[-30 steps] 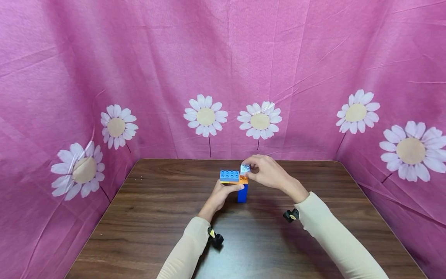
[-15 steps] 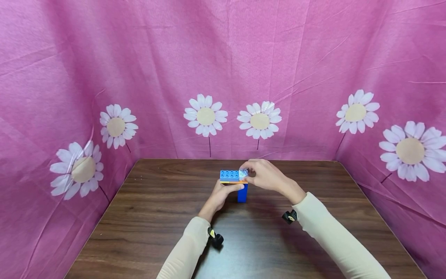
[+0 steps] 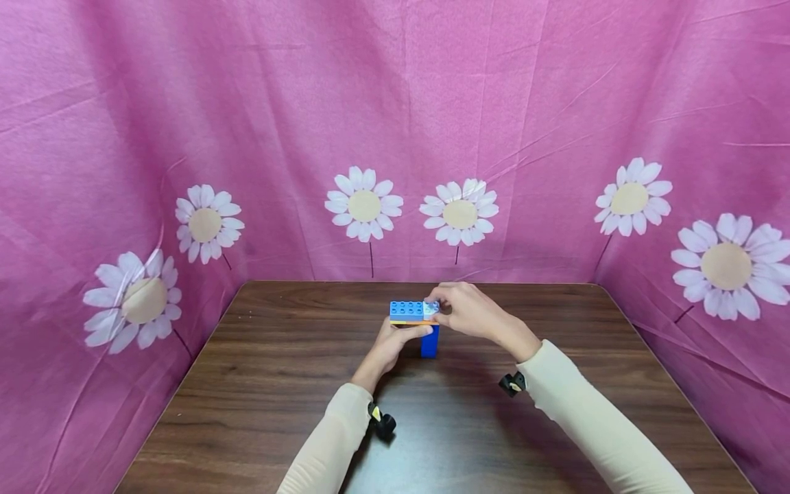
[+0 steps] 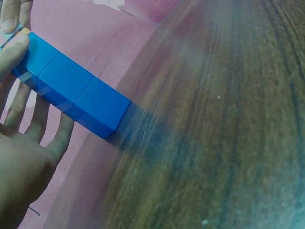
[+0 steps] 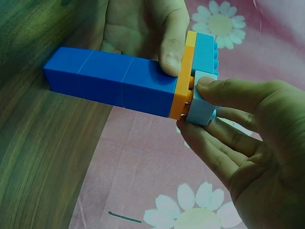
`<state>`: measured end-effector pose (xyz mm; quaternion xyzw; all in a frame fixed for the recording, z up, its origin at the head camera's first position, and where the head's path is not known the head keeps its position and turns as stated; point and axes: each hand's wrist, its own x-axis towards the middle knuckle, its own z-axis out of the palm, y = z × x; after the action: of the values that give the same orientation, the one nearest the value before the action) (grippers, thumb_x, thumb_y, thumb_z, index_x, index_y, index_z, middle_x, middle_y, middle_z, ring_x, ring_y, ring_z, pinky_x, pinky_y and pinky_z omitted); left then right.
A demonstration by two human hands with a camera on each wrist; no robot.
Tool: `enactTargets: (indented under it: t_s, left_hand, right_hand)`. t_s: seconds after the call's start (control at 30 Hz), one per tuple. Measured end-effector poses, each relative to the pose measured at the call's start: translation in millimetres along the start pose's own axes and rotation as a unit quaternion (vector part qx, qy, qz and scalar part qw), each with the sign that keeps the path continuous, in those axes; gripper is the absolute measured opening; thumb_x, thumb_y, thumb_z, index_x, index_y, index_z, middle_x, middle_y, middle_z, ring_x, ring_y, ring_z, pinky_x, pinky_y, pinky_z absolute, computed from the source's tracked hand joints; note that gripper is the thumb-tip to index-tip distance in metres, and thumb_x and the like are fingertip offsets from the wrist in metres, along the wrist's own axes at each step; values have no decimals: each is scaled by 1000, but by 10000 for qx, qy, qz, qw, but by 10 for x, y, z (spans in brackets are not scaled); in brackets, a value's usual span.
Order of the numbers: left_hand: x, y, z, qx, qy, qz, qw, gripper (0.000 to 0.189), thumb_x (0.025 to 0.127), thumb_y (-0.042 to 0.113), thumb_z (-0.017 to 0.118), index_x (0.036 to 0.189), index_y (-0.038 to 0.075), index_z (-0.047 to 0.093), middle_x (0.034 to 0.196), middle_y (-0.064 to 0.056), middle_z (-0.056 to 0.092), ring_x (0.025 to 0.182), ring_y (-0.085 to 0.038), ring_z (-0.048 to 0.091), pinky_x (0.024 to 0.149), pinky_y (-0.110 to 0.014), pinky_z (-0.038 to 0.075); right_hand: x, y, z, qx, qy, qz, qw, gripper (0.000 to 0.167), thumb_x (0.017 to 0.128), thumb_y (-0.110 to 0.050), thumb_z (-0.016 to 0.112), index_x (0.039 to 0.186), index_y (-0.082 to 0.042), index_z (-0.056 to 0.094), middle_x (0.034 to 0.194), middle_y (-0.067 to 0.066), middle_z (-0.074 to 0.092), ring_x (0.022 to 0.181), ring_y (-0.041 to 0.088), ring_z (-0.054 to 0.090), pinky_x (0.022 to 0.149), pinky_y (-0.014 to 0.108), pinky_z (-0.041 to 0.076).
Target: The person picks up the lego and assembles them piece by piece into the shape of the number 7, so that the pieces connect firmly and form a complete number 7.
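A column of stacked dark blue building blocks [image 5: 107, 76] stands upright on the table. An orange plate brick [image 5: 179, 100] tops it and overhangs to the left with a yellow one [image 5: 191, 39] beside it. A wider light blue brick [image 3: 406, 311] sits on their left part. My left hand [image 3: 389, 345] grips the structure under the overhang, its thumb against the column's top block. Between thumb and fingers my right hand [image 3: 474, 313] pinches a pale blue brick [image 5: 201, 105] over the orange plate's right end. Orange studs still show in a narrow gap beneath that brick.
The brown wooden table [image 3: 278, 412] spreads around the blocks. Behind it and at both sides hangs a pink cloth [image 3: 278, 137] printed with white daisies. A black wrist camera [image 3: 384, 425] hangs beneath the left sleeve, another camera [image 3: 512, 384] by the right.
My right hand has lowered the pale blue brick onto the orange plate's right end, beside the wider blue brick. The left hand has kept its hold in place.
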<state>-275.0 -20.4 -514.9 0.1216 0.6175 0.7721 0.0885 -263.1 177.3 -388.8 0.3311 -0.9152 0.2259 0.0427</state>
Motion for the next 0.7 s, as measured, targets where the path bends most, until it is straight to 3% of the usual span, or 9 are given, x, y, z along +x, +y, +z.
enactTargets:
  t_s: [0.4, 0.57, 0.7]
  left_hand:
    - [5, 0, -7, 5, 4, 22, 10000, 45, 87, 3, 83, 130, -2, 71, 118, -6, 80, 104, -10, 73, 96, -25, 56]
    - [-19, 1, -5, 90, 34, 48, 9999, 44, 88, 4, 83, 130, -2, 72, 118, -6, 80, 103, -10, 73, 96, -25, 56]
    - [-20, 4, -12, 95, 39, 5, 9999, 45, 87, 4, 83, 131, -1, 71, 118, -5, 80, 104, -9, 73, 97, -25, 56]
  right_hand:
    - [6, -8, 15, -71, 16, 62, 10000, 30, 90, -15, 87, 117, -5, 79, 112, 8, 77, 91, 19, 74, 78, 33, 65]
    - [2, 6, 41, -105, -3, 48, 9999, 29, 90, -15, 87, 116, -5, 79, 113, 10, 78, 95, 25, 76, 82, 37, 65]
    - [-1, -7, 34, -211, 30, -13, 9998, 28, 90, -17, 87, 115, -6, 79, 112, 9, 78, 88, 19, 73, 79, 34, 64]
